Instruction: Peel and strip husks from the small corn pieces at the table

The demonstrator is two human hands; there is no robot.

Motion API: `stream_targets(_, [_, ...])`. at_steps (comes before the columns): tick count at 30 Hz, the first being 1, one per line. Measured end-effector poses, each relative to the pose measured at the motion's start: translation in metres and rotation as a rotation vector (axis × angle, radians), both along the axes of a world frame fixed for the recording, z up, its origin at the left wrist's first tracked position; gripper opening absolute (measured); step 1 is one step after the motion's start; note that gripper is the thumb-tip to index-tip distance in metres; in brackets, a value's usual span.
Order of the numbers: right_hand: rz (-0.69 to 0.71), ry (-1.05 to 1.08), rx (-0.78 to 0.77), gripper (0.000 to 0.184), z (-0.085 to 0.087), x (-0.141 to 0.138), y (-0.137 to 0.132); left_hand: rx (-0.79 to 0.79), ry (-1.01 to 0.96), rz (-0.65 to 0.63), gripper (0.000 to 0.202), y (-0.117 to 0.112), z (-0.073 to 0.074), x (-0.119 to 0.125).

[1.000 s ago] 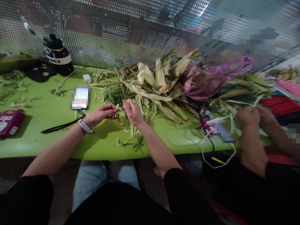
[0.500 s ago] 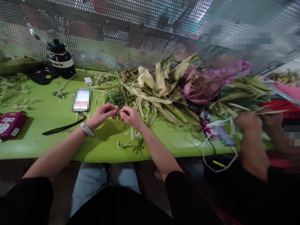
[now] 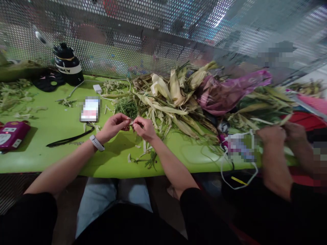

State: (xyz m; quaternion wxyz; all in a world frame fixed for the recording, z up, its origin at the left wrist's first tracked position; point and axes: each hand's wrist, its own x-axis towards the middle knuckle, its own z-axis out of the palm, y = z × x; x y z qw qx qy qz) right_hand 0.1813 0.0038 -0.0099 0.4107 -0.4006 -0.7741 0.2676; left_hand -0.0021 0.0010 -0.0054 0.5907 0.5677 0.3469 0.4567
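My left hand (image 3: 114, 125) and my right hand (image 3: 143, 128) meet above the green table (image 3: 61, 149), fingertips pinched together on a small pale strip of husk (image 3: 130, 123). A white watch sits on my left wrist. Just behind the hands lies a bunch of thin green shoots (image 3: 126, 107). A big heap of corn husks and leaves (image 3: 168, 98) spreads to the right of it. Trimmed scraps (image 3: 145, 154) lie on the table below my right hand.
A phone (image 3: 90, 109) and a black strap (image 3: 68, 139) lie left of my hands. A magenta device (image 3: 11, 134) is at far left, a black bottle (image 3: 67, 64) at the back. A purple bag (image 3: 230, 90) tops the heap. Another person's hands (image 3: 281, 136) work at right.
My hands have drawn closer together, and the right hand has dropped slightly. The other person's hands have shifted among the leaves at right.
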Motion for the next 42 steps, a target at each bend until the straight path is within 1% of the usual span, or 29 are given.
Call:
stream_targets(1, [0.008, -0.004, -0.046, 0.025, 0.001, 0.001, 0.0, 0.029, 0.023, -0.009, 0.028, 0.0, -0.001, 0.0])
stream_targets(3, [0.006, -0.032, -0.061, 0.032, 0.002, 0.001, 0.002, 0.058, 0.043, -0.019, 0.028, 0.001, -0.002, 0.0])
stream_targets(5, [-0.004, -0.062, -0.012, 0.036, 0.002, -0.001, 0.003, 0.057, 0.029, -0.013, 0.027, 0.001, -0.003, -0.001])
stream_targets(8, [0.003, -0.092, 0.065, 0.034, 0.0, -0.004, 0.005, 0.02, -0.007, 0.021, 0.027, 0.001, -0.003, -0.001])
stream_targets(14, [-0.036, -0.087, 0.19, 0.032, -0.009, -0.008, 0.005, -0.043, -0.031, 0.096, 0.027, -0.002, 0.0, 0.003])
stream_targets(18, [-0.14, -0.073, 0.223, 0.033, -0.012, -0.011, 0.004, -0.064, -0.042, 0.115, 0.025, -0.005, 0.001, 0.006])
stream_targets(21, [-0.186, -0.051, 0.185, 0.035, -0.011, -0.01, 0.003, -0.076, -0.07, 0.085, 0.023, -0.005, 0.002, 0.005])
stream_targets(25, [-0.126, -0.04, 0.115, 0.035, -0.007, -0.006, 0.004, -0.118, -0.092, -0.005, 0.023, -0.002, 0.003, -0.001])
stream_targets(29, [-0.071, -0.062, 0.105, 0.034, -0.004, -0.003, 0.005, -0.161, -0.045, -0.099, 0.027, 0.0, 0.001, -0.004])
stream_targets(30, [-0.065, -0.07, 0.106, 0.034, -0.003, -0.003, 0.005, -0.161, -0.042, -0.098, 0.027, 0.0, 0.001, -0.003])
stream_targets(33, [-0.057, -0.087, 0.115, 0.033, -0.002, -0.004, 0.004, -0.163, -0.061, -0.041, 0.029, 0.0, -0.002, -0.001])
stream_targets(35, [-0.071, -0.082, 0.118, 0.033, -0.003, -0.005, 0.003, -0.169, -0.08, -0.021, 0.03, 0.0, -0.003, 0.0])
stream_targets(39, [-0.171, -0.047, 0.144, 0.032, -0.005, -0.008, 0.001, -0.161, -0.089, -0.02, 0.03, 0.0, -0.004, 0.0])
stream_targets(42, [-0.229, -0.021, 0.174, 0.032, -0.005, -0.008, 0.0, -0.17, -0.093, -0.048, 0.028, -0.001, -0.003, -0.001])
